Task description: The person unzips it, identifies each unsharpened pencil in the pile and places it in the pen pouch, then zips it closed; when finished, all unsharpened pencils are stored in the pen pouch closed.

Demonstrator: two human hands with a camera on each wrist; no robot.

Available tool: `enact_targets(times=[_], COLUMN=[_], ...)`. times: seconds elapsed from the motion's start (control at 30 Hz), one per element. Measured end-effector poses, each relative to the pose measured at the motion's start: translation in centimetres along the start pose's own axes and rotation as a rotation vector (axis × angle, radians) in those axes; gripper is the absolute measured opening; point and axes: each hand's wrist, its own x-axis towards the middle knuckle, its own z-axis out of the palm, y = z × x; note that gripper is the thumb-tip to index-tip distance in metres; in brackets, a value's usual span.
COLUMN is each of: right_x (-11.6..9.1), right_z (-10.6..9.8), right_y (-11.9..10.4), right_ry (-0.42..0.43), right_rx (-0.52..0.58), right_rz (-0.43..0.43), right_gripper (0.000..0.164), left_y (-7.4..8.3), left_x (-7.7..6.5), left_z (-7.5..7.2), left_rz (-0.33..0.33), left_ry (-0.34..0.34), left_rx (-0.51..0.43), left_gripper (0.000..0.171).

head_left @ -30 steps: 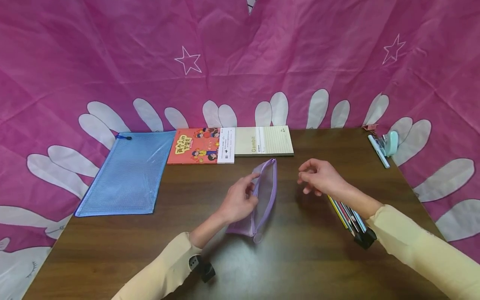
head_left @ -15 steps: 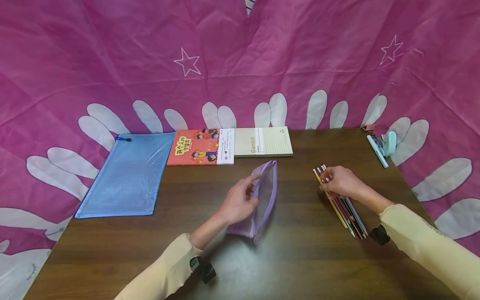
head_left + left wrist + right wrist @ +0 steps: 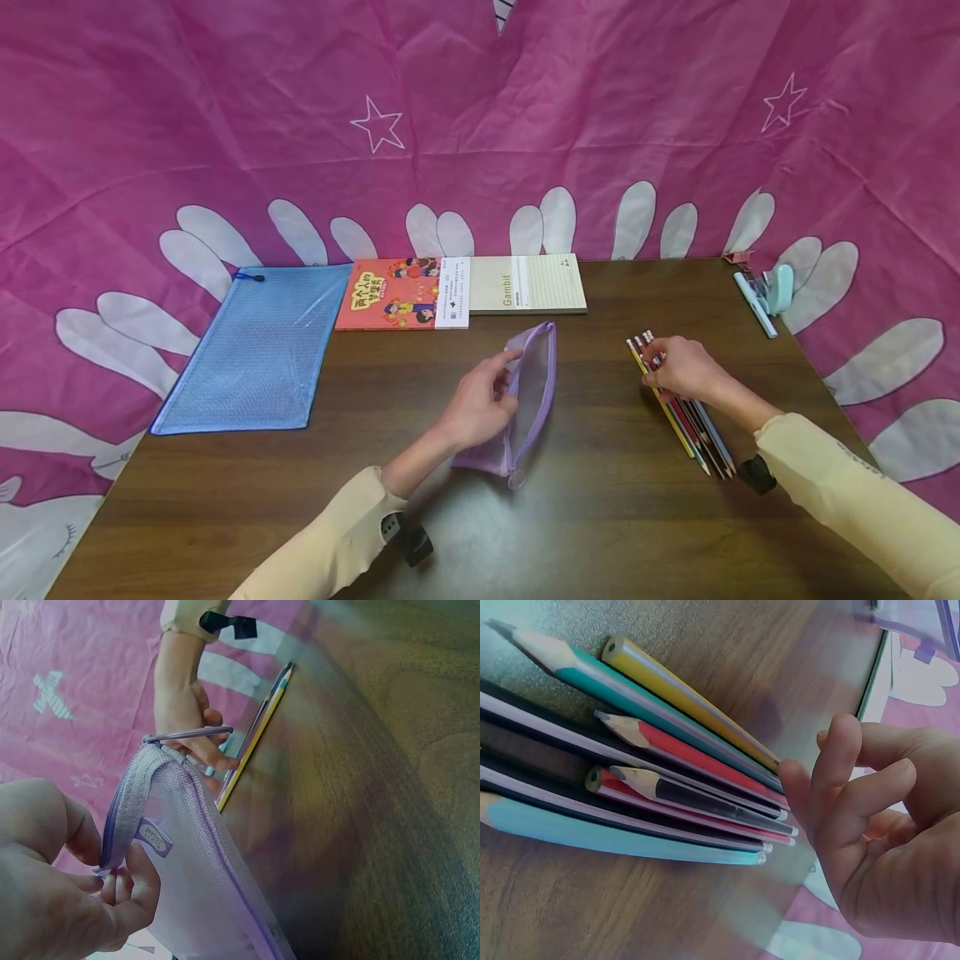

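A purple mesh zipper pouch (image 3: 534,392) stands upright on the table, its zipper undone and mouth spread. My left hand (image 3: 478,407) pinches its rim on the left side; in the left wrist view the thumb and fingers (image 3: 139,892) hold the zipper edge. To the right, several pencils (image 3: 693,433) lie side by side, tips toward me. My right hand (image 3: 686,368) reaches over their eraser ends with bent fingers. In the right wrist view a fingertip (image 3: 796,796) meets the end of the yellow pencil (image 3: 690,697); I cannot tell if any pencil is gripped.
A blue mesh zipper folder (image 3: 247,358) lies at the left. Along the back are an orange book (image 3: 390,292) and a Gambit notebook (image 3: 525,283). A light-blue pen (image 3: 755,304) and a mint-green object (image 3: 782,288) sit at the right edge. A pink cloth (image 3: 480,108) hangs behind.
My right hand has moved right and down from beside the pouch onto the pencils, staying there for the last half second. The left hand keeps its hold on the pouch.
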Motion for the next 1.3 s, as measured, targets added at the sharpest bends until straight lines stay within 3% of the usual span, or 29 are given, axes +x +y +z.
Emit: enact_targets(times=[0.57,0.87,1.3], right_x=[0.3,0.8,1.3], right_z=[0.6,1.5,2.0], right_y=[-0.5,-0.5,-0.6], right_ry=[0.008,0.103,0.112], right_rx=[-0.099,-0.324,-0.327], right_rz=[0.046,-0.033,-0.017], right_gripper=[0.038,0.041,0.039], left_y=[0.0,0.1,0.0], left_x=[0.0,-0.1,-0.1], left_z=[0.1,0.1,0.1], left_rz=[-0.008,-0.006,-0.006], left_ry=[-0.009,-0.016,-0.011], left_rx=[0.009,0.009,0.012], left_gripper=[0.069,0.07,0.07])
